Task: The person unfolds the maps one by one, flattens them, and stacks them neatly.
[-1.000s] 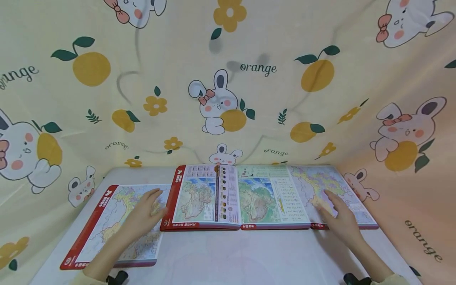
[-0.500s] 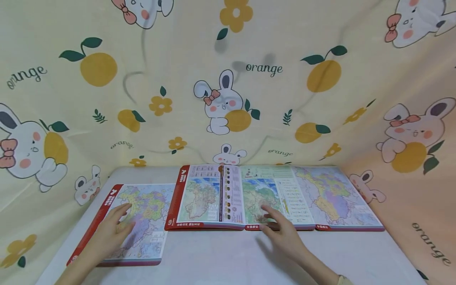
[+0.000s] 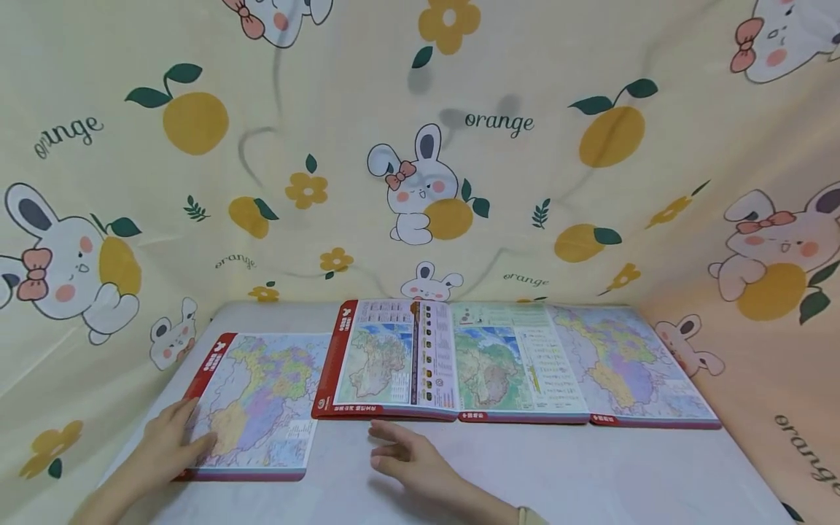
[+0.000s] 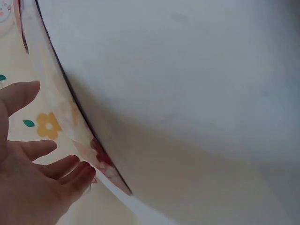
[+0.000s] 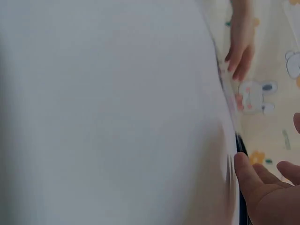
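A laminated-looking map sheet [image 3: 275, 394] with a red left border lies at the left of the white table. My left hand [image 3: 164, 443] is at its lower left, the fingertips over the red border. Whether they touch it, I cannot tell. In the left wrist view the fingers of that left hand [image 4: 51, 185] look relaxed, with nothing held. My right hand [image 3: 423, 464] hovers over the table in front of the row of maps, its fingers loosely bent around nothing. The nearest of that row is a red-bordered map sheet [image 3: 383, 364].
Right of it lie a green relief map [image 3: 488, 364] and a coloured province map [image 3: 620, 364], side by side along the back of the table [image 3: 558, 474]. A patterned cloth [image 3: 354, 95] with rabbits and oranges hangs behind and at both sides.
My right hand has moved left from the rightmost map to the table before the middle. My left hand has drawn back toward the left map's lower left. The view has shifted slightly.
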The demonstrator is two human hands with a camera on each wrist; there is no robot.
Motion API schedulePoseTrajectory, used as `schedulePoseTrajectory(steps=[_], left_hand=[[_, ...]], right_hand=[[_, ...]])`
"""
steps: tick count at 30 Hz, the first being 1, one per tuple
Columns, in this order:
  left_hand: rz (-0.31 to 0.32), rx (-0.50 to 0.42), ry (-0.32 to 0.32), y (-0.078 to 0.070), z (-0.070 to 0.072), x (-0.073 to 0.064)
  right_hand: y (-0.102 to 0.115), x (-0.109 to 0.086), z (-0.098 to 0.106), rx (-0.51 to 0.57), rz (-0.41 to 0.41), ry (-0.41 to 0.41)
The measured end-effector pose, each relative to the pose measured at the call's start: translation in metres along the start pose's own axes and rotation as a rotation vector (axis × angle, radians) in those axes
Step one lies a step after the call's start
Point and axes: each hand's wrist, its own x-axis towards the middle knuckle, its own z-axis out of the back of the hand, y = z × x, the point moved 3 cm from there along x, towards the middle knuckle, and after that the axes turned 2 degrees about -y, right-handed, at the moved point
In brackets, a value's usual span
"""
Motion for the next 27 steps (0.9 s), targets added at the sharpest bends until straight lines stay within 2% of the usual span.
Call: schedulePoseTrajectory(steps=[6,11,17,23,27], left_hand=[[0.065,0.052,0.066,0.013,0.001,-0.002],[0.123,0.053,0.117,0.017,0.003,-0.003],[0.149,0.014,0.108,0.017,0.002,0.000],[0.159,-0.013,0.084,0.016,0.002,0.004],[0.206,-0.052,0.092,0.018,0.004,0.006]], right_hand=[[-0.002,0.023,-0.034,0.074,-0.104,0.019],[0.002,0.036,-0.053,0.118,-0.128,0.022],[0.002,0.047,-0.069,0.251,-0.158,-0.009],[0.000,0.053,-0.078,0.313,-0.141,-0.053],[-0.001,0.054,-0.082,0.337,-0.145,-0.064]])
